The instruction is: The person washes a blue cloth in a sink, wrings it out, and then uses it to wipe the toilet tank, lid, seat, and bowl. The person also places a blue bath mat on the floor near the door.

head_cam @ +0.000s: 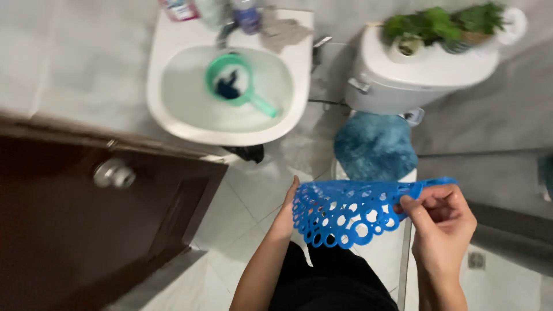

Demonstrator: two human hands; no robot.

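Observation:
A blue rubber mat [345, 210] full of round holes hangs folded between both my hands, low in the middle of the head view. My left hand [286, 210] presses flat against its left edge, fingers pointing up. My right hand [440, 216] pinches its right end between thumb and fingers. The mat droops in a curve below my hands, above the white tiled floor [247, 190].
A white sink [173, 109] holds a green scoop [233, 80] with something dark in it. A toilet with a blue fuzzy lid cover [374, 144] stands ahead; potted plants [443, 26] sit on its tank. A dark wooden door with a round knob [114, 173] stands at left.

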